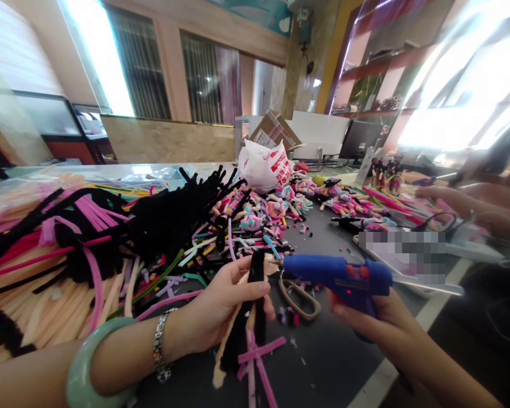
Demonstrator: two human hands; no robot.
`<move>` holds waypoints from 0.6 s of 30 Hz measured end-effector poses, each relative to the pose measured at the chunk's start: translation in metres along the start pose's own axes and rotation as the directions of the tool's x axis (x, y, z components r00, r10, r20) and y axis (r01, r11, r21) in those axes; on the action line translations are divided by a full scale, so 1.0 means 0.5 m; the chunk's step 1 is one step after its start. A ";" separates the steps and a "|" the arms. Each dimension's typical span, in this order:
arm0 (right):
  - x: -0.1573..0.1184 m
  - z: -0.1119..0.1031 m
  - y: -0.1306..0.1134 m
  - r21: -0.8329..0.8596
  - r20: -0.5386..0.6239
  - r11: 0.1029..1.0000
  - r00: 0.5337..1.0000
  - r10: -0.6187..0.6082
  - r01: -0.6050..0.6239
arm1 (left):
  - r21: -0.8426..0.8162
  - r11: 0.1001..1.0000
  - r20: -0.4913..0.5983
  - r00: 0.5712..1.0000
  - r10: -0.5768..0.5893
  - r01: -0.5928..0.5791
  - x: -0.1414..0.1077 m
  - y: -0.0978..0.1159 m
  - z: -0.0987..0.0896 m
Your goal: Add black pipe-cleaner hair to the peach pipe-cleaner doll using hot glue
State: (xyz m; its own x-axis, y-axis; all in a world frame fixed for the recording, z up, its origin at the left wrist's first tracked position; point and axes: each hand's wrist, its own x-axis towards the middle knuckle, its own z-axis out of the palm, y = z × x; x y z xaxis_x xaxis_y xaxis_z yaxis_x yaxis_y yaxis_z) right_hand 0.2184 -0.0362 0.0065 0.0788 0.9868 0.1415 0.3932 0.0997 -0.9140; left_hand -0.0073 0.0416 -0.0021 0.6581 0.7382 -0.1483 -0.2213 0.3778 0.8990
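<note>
Between the thumb and fingers of my left hand (225, 294) is a pipe-cleaner figure (236, 334) of black, peach and pink strands, its pink ends hanging down. My right hand (382, 320) is wrapped round the grip of a blue hot glue gun (318, 271), with a clear glue stick (429, 284) jutting from its back. The gun's nozzle meets or nearly meets the top of the figure; the exact contact is too small to tell. Behind my left fingers lies a pair of scissors, of which a looped handle (313, 310) shows on the table.
Peach pipe cleaners (68, 309) and a black bundle (170, 215) fill the left side. Several small colourful figures (276, 209) lie beyond my hands, near a white plastic bag (261, 164). At right are a phone-like object (365, 249) and another person's blurred hand (459, 198).
</note>
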 end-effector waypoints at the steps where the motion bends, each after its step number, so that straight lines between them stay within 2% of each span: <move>1: 0.000 -0.001 0.000 -0.009 0.005 1.000 1.000 0.001 -0.001 | -0.005 1.000 0.004 1.000 0.003 -0.003 0.000 0.000 0.000; 12: 0.001 -0.004 0.002 -0.038 0.019 0.998 0.999 0.041 -0.041 | -0.046 0.999 0.016 1.000 0.016 -0.016 0.002 -0.006 -0.004; 18: 0.002 -0.010 -0.002 -0.081 0.090 0.996 0.995 0.030 -0.023 | -0.028 0.999 0.031 0.999 0.035 -0.034 0.003 -0.010 -0.008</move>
State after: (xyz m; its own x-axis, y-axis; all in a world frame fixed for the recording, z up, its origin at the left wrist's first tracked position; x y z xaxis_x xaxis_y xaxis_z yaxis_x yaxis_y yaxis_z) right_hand 0.2225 -0.0361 0.0092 0.0075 0.9969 0.0789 0.4645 0.0664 -0.8831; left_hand -0.0082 0.0432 -0.0084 0.6717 0.7335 -0.1044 -0.2634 0.3682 0.8917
